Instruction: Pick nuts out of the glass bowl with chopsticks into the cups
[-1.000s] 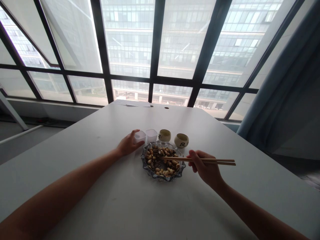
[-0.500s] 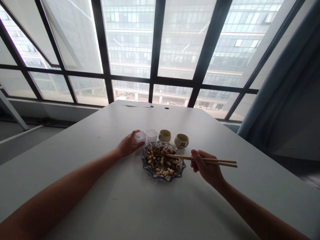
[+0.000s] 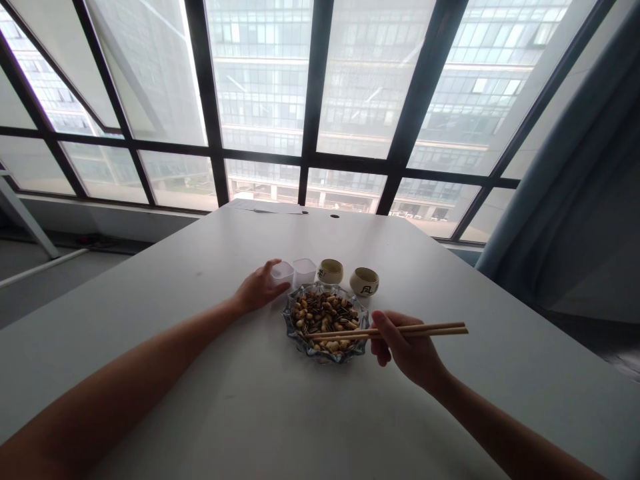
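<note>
My left hand (image 3: 256, 288) curves around the near side of a small translucent plastic cup (image 3: 283, 272), thumb and fingers on its walls. A second plastic cup (image 3: 304, 271) stands right beside it. In my right hand (image 3: 411, 352) is a pair of wooden chopsticks (image 3: 435, 329), held closed around their middle. Their tips reach left into a scalloped glass bowl (image 3: 296, 345), low among the peanuts and striped sunflower seeds (image 3: 327, 315). Whether the tips pinch a piece cannot be made out.
Behind the bowl stand two cream ceramic cups, one with dark characters partly hidden (image 3: 331, 273) and one to its right (image 3: 365, 284). All rest on a white table (image 3: 225, 400). Paper sheets (image 3: 265, 207) lie at the far end, before windows. A blue curtain (image 3: 545, 180) hangs at right.
The chopstick tips have shifted from the bowl's middle toward its near left part, and my right hand has moved slightly left and down. The bowl's contents look stirred. My left hand stays put.
</note>
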The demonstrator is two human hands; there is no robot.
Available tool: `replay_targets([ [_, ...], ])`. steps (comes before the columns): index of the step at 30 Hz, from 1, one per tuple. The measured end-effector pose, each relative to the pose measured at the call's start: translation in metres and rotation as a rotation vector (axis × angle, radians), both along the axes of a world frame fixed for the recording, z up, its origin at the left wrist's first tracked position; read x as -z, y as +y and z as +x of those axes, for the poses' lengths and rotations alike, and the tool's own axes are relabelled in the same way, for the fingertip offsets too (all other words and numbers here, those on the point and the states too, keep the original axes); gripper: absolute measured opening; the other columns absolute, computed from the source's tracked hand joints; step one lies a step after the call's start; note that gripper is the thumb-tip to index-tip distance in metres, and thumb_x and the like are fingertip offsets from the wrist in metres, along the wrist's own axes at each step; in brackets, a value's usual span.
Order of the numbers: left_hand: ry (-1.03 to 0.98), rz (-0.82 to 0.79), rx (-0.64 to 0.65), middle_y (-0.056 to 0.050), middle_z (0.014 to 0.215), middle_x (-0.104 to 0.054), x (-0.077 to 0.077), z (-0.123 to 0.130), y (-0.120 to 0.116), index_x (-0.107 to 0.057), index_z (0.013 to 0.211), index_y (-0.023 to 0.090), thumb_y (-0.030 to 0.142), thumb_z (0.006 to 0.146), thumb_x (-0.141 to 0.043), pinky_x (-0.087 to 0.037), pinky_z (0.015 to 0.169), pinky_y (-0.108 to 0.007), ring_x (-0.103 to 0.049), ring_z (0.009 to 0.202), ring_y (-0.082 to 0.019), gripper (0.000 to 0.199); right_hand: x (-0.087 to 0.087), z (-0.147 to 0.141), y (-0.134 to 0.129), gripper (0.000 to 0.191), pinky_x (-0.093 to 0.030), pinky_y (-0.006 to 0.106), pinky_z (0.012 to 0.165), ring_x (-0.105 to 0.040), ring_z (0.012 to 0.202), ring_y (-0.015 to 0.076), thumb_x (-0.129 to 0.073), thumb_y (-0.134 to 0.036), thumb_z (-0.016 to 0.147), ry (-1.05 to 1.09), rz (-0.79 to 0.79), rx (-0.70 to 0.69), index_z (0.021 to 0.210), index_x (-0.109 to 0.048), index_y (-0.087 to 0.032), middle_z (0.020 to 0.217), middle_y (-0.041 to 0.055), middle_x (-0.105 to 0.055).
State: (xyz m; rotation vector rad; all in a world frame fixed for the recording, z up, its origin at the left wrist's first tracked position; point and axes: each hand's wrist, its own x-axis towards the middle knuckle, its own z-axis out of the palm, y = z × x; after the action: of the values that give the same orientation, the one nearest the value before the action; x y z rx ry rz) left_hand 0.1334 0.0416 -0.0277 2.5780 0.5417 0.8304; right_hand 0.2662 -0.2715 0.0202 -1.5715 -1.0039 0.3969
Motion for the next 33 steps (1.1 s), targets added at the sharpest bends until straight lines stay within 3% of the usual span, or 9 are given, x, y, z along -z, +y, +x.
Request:
replay_targets([
  [9,0.004,0.003,0.000,-0.016,0.121,-0.067,0.001,0.000,0.001,-0.045,0.136,0.019,0.060,0.081,-0.060,-0.053,0.090,-0.046,-0.067,0.101,-0.031,0.070,0.004,0.011,-0.005,0.052,-0.047,0.022,0.040,-0.057,0.039,0.0129,-0.059,-0.060,0.090,-0.272,0.063,0.087,0.058,-0.063,-0.019,0.049,0.0044,-0.063],
  [18,0.020,0.000,-0.010,-0.017,0.123,-0.066,0.000,0.000,-0.001,-0.044,0.137,0.017,0.060,0.082,-0.059,-0.051,0.093,-0.048,-0.066,0.106,-0.032,0.071,-0.005,0.002,-0.003,0.059,-0.042,0.021,0.033,-0.055,0.034,0.0124,-0.057,-0.068,0.086,-0.135,0.102,0.123,0.055,-0.059,-0.019,0.046,0.0036,-0.060],
  [27,-0.001,0.000,0.004,-0.016,0.123,-0.066,0.001,0.001,0.000,-0.045,0.136,0.019,0.060,0.081,-0.060,-0.052,0.091,-0.047,-0.067,0.104,-0.031,0.070,0.004,0.006,-0.003,0.049,-0.049,0.023,0.040,-0.060,0.041,0.0147,-0.063,-0.062,0.085,-0.174,0.029,0.032,0.064,-0.065,-0.018,0.052,0.0051,-0.066],
  [33,-0.007,0.001,0.003,-0.016,0.123,-0.066,0.001,0.001,0.000,-0.045,0.136,0.020,0.059,0.081,-0.061,-0.052,0.091,-0.047,-0.067,0.103,-0.031,0.069,0.005,0.005,-0.003,0.047,-0.050,0.023,0.040,-0.061,0.041,0.0149,-0.064,-0.061,0.085,-0.171,0.058,0.059,0.066,-0.066,-0.018,0.054,0.0054,-0.067],
])
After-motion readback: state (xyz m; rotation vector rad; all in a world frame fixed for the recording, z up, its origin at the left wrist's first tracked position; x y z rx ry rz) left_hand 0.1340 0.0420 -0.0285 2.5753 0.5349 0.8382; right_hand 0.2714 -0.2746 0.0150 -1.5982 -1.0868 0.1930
